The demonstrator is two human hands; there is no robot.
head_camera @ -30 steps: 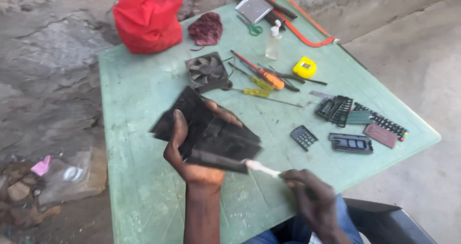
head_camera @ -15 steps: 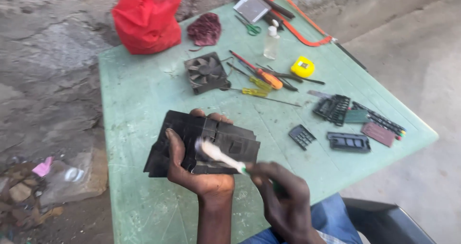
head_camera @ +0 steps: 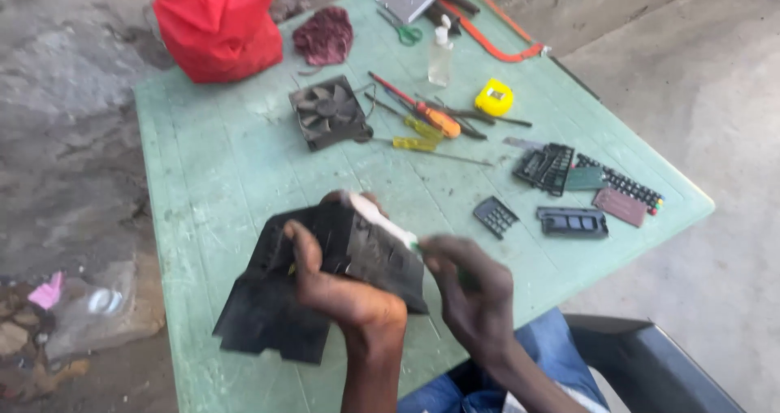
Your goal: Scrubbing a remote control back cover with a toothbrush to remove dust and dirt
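Left hand (head_camera: 345,287) clamped on a flat black dusty plastic panel (head_camera: 317,287), thumb over the near face, fingertips curling over the top edge at 12 o'clock — panel held tilted above the pale green plastic table (head_camera: 219,161), its lower corner at 7 o'clock blurred. Right hand (head_camera: 471,295) closed around a white-headed brush with a green handle (head_camera: 382,218); handle mostly hidden in the fist, bristle end lies on the panel's upper edge, smeared by motion. Panel detail hard to read, ribs only.

Outward at 12 o'clock: square black cooling fan (head_camera: 327,110) flat on the table. At 1 o'clock a cluster of yellow- and orange-handled screwdrivers (head_camera: 426,126), tips overlapping, count unclear; clear plastic spray bottle (head_camera: 440,56) upright; yellow tape measure (head_camera: 494,98). At 2–3 o'clock small black keypad pieces (head_camera: 561,194), too small to sort. At 11 o'clock red plastic bag (head_camera: 218,23), top cut off by the frame. Dark maroon cloth (head_camera: 323,37) beside it.
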